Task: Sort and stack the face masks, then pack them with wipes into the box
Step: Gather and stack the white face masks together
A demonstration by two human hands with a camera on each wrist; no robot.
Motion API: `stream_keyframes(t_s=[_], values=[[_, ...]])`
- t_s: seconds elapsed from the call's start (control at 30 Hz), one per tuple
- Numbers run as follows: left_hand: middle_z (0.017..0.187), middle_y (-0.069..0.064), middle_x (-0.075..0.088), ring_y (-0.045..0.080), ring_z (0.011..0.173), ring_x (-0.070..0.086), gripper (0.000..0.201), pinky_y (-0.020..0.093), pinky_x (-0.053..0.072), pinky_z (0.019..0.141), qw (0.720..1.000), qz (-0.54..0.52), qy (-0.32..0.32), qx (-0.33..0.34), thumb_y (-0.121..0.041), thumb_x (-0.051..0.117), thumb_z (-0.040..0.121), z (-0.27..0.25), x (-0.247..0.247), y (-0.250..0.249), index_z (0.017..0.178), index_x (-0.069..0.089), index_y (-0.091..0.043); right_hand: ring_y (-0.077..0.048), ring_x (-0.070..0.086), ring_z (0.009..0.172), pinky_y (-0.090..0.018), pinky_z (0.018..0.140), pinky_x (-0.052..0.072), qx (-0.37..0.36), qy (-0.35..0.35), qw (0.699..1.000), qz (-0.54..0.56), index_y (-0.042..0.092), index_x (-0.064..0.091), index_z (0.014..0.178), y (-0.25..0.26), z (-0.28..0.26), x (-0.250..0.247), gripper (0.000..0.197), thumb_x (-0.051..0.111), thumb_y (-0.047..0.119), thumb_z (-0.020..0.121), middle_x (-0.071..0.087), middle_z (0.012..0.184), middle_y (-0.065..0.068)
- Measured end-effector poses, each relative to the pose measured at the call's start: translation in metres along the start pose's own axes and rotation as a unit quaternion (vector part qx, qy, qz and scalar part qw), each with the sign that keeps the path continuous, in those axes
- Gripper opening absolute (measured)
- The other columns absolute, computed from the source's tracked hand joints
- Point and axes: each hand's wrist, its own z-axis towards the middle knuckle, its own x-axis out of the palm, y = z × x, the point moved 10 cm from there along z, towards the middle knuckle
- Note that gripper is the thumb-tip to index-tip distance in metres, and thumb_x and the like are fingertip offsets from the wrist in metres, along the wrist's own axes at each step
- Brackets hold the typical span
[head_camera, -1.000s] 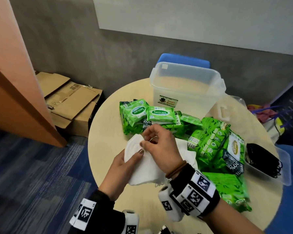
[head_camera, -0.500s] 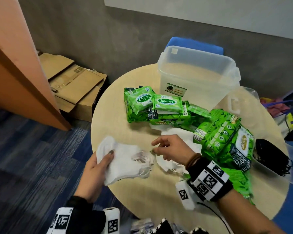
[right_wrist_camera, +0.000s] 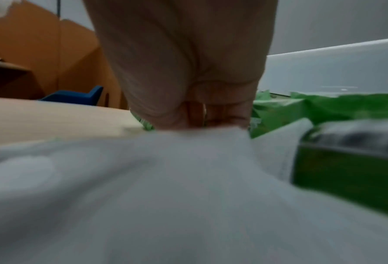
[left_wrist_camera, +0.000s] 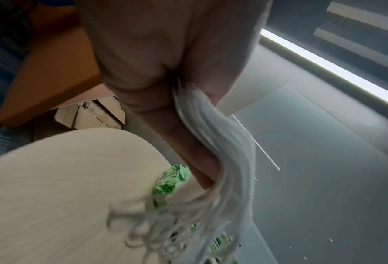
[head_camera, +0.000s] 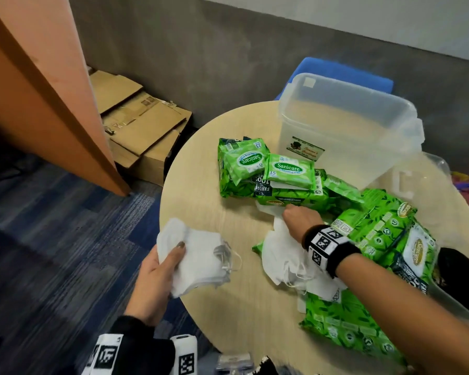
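Note:
My left hand grips a stack of white face masks over the table's left edge, thumb on top and ear loops hanging to the right. The left wrist view shows the same stack pinched in that hand. My right hand is curled down on the far edge of a loose pile of white masks in the middle of the table; up close its fingers curl into the white fabric. Green wipes packs lie behind and to the right. The clear plastic box stands open at the back.
The round wooden table also bears the box's lid and a clear tray of black masks at the right edge. More green packs lie near me. Flattened cardboard, an orange partition and a blue chair surround it.
My hands have parted: the left carried the white stack leftward to the table's edge, and the right let go of it and reached down onto the loose white masks.

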Motion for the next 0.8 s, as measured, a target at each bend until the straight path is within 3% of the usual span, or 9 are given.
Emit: stream_keyframes(t_s=[0.2,0.3,0.4,0.5,0.57,0.67,0.8], values=[[0.105,0.003,0.074,0.016,0.091,0.072,0.022,0.024,0.058,0.066,1.0,0.005,-0.009,-0.001,-0.012,0.048,0.098,0.001,-0.002,0.002,0.114,0.062,-0.017,-0.028,0.064,0.095,-0.039,0.077,0.054,0.015,-0.003,1.0,0.024,0.009,0.056,0.116,-0.002,0.01,0.003,0.03,0.039,0.0,0.094,0.055,0.111,-0.009],[0.107,0.003,0.074,0.018,0.095,0.071,0.023,0.024,0.059,0.068,1.0,0.003,-0.017,-0.01,-0.013,0.049,0.098,0.003,-0.009,0.007,0.118,0.061,-0.016,-0.025,0.061,0.088,-0.035,0.071,0.052,0.013,0.001,1.0,0.028,0.009,0.059,0.105,-0.006,0.008,0.001,0.022,0.043,0.001,0.092,0.053,0.106,-0.008],[0.11,0.004,0.073,0.021,0.1,0.07,0.025,0.028,0.059,0.072,1.0,0.003,-0.018,-0.018,-0.014,0.049,0.098,0.004,-0.012,0.011,0.121,0.06,-0.016,-0.021,0.057,0.077,-0.032,0.065,0.049,0.01,-0.001,0.997,0.079,0.018,0.058,0.09,-0.016,0.008,-0.005,0.017,0.047,0.005,0.09,0.06,0.096,-0.004],[0.108,0.004,0.073,0.02,0.096,0.071,0.024,0.027,0.059,0.07,1.0,0.004,-0.018,-0.019,-0.013,0.049,0.099,0.006,-0.012,0.011,0.119,0.06,-0.016,-0.019,0.06,0.081,-0.035,0.074,0.054,0.007,0.003,0.978,0.21,0.025,0.058,0.078,-0.026,0.013,-0.015,0.02,0.055,0.008,0.086,0.065,0.09,0.001],[0.107,0.004,0.074,0.019,0.095,0.071,0.022,0.027,0.059,0.071,1.0,0.009,-0.012,-0.018,-0.013,0.048,0.099,0.006,-0.008,0.011,0.116,0.061,-0.017,-0.018,0.061,0.089,-0.034,0.081,0.054,0.002,0.009,0.976,0.22,0.023,0.065,0.087,-0.025,0.015,-0.017,0.019,0.057,0.006,0.086,0.066,0.099,0.0],[0.107,0.004,0.074,0.021,0.097,0.07,0.022,0.032,0.058,0.077,1.0,0.016,-0.002,-0.017,-0.013,0.048,0.099,0.005,-0.001,0.009,0.116,0.061,-0.017,-0.02,0.061,0.099,-0.033,0.083,0.053,-0.017,0.055,0.991,0.119,0.022,0.062,0.117,-0.012,0.018,0.0,0.037,0.051,0.002,0.088,0.063,0.113,0.0],[0.107,0.004,0.074,0.023,0.099,0.07,0.021,0.039,0.057,0.082,1.0,0.022,0.005,-0.013,-0.015,0.049,0.098,0.004,0.003,0.006,0.115,0.062,-0.018,-0.023,0.063,0.087,-0.035,0.077,0.055,-0.018,0.072,0.996,0.052,0.016,0.063,0.105,-0.007,0.019,0.017,0.027,0.048,0.002,0.088,0.063,0.101,-0.005]])
